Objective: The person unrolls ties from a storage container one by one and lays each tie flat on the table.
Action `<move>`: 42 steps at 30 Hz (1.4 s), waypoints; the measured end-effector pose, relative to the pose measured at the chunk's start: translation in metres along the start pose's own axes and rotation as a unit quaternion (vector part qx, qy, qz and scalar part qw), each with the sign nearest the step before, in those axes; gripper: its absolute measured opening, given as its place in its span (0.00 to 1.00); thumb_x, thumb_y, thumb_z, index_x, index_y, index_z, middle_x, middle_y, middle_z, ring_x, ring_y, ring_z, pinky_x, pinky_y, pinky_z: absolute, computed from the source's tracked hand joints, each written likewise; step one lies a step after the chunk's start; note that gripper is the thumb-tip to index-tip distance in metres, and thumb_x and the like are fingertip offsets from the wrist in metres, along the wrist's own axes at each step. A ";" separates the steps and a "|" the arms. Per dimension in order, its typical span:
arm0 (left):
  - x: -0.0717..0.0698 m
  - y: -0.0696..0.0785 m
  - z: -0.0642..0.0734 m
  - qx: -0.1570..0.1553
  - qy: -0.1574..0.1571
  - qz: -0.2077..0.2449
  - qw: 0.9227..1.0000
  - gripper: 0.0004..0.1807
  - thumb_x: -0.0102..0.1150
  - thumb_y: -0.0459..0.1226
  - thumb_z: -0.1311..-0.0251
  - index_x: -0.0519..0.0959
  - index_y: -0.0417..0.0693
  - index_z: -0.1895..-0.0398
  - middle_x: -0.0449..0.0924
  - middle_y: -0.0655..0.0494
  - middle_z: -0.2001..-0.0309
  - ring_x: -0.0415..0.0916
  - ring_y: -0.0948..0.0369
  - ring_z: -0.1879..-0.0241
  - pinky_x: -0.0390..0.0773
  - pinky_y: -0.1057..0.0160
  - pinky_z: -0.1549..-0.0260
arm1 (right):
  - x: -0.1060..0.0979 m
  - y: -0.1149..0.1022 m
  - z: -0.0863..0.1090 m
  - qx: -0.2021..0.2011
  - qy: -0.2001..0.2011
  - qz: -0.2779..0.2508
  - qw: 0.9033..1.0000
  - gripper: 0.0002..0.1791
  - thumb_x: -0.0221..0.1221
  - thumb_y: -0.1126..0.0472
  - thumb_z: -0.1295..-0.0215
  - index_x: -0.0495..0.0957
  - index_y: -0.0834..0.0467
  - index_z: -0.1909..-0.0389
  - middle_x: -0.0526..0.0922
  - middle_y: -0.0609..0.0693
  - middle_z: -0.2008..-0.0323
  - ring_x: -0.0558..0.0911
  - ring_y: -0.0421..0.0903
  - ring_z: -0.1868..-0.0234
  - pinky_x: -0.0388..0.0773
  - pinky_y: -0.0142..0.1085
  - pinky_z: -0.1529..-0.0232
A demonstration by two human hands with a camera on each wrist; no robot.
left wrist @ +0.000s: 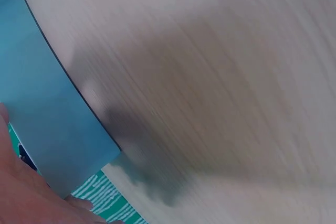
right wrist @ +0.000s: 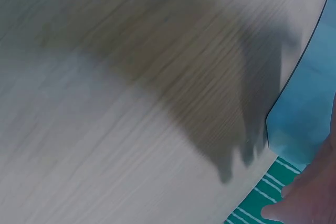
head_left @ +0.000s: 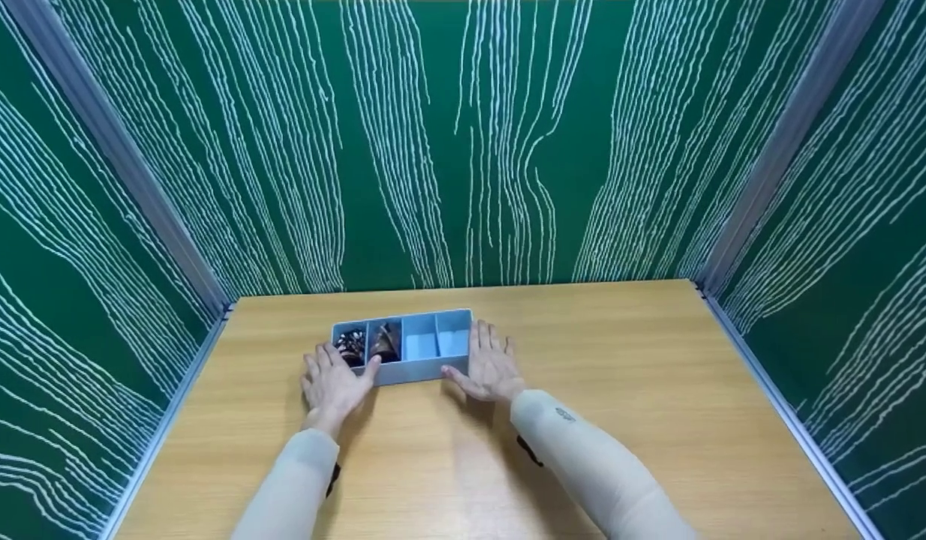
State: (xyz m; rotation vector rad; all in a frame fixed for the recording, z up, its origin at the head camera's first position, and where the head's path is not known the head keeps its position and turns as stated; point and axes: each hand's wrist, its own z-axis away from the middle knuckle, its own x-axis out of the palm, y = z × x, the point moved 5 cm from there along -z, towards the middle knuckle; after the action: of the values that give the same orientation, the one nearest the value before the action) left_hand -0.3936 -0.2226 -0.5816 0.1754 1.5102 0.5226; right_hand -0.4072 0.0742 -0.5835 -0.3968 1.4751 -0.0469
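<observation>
A light blue box (head_left: 414, 370) with several compartments in a row lies on the wooden table, slightly turned. Its leftmost compartment holds small dark and white pieces (head_left: 351, 346), too small to tell their kind. Brown, translucent-looking pieces (head_left: 386, 343) fill the one beside it; the two right compartments look bare. My left hand (head_left: 337, 384) rests at the box's left end, with the thumb by the front wall. At the right end, my right hand (head_left: 493, 369) touches the box with straight fingers, its thumb along the front. Both wrist views show the box's side (left wrist: 52, 93) close up.
The wooden table (head_left: 620, 360) spreads around the box on all sides. Green panels (head_left: 523, 150) with white wavy lines stand behind and at both sides, joined by grey metal posts (head_left: 789, 142). Long light sleeves (head_left: 590, 457) cover both arms.
</observation>
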 end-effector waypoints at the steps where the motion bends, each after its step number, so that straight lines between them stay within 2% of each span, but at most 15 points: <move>1: 0.001 0.003 -0.001 0.001 0.000 0.001 1.000 0.68 0.45 0.76 0.25 0.36 0.32 0.09 0.35 0.30 0.07 0.30 0.30 0.08 0.41 0.25 0.11 | -0.001 0.003 0.001 0.003 0.002 -0.001 1.000 0.66 0.44 0.18 0.22 0.37 0.65 0.08 0.39 0.66 0.07 0.46 0.66 0.06 0.45 0.69 0.08; 8: 0.008 0.023 -0.006 0.005 -0.004 -0.002 1.000 0.67 0.46 0.76 0.25 0.39 0.33 0.08 0.36 0.32 0.07 0.32 0.31 0.08 0.43 0.26 0.10 | -0.008 0.021 0.003 0.017 0.007 -0.008 1.000 0.66 0.46 0.19 0.23 0.37 0.65 0.08 0.41 0.67 0.07 0.47 0.67 0.06 0.46 0.69 0.08; 15: 0.016 0.044 -0.010 0.014 -0.010 -0.003 1.000 0.67 0.47 0.75 0.25 0.38 0.32 0.08 0.37 0.32 0.07 0.33 0.32 0.07 0.44 0.26 0.10 | -0.014 0.040 0.005 0.033 -0.009 -0.009 0.999 0.66 0.47 0.20 0.22 0.35 0.64 0.08 0.39 0.66 0.07 0.45 0.66 0.06 0.44 0.68 0.07; 21: 0.022 0.062 -0.010 0.026 -0.007 -0.001 1.000 0.68 0.49 0.76 0.26 0.40 0.32 0.08 0.40 0.32 0.07 0.34 0.32 0.07 0.46 0.25 0.11 | -0.019 0.059 0.006 0.049 -0.009 -0.010 0.999 0.67 0.48 0.20 0.23 0.36 0.65 0.08 0.42 0.67 0.07 0.46 0.67 0.06 0.44 0.69 0.07; 27: 0.032 0.079 -0.010 0.030 -0.013 0.002 0.999 0.67 0.49 0.75 0.26 0.41 0.32 0.08 0.40 0.32 0.07 0.34 0.32 0.07 0.46 0.25 0.11 | -0.022 0.077 0.011 0.060 -0.015 0.000 0.998 0.66 0.46 0.19 0.23 0.35 0.65 0.08 0.40 0.67 0.07 0.45 0.67 0.06 0.45 0.69 0.07; 42: 0.049 0.110 -0.008 0.041 -0.017 -0.006 0.999 0.67 0.48 0.77 0.27 0.42 0.35 0.08 0.40 0.35 0.07 0.36 0.34 0.07 0.47 0.28 0.10 | -0.033 0.112 0.024 0.064 -0.012 -0.012 0.998 0.66 0.46 0.20 0.22 0.34 0.65 0.08 0.37 0.67 0.07 0.43 0.68 0.06 0.43 0.70 0.08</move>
State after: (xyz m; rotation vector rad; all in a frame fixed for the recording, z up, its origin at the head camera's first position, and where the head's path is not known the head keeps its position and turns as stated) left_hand -0.4265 -0.1065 -0.5798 0.2382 1.4998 0.4459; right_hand -0.4111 0.1933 -0.5827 -0.3110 1.4361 -0.1544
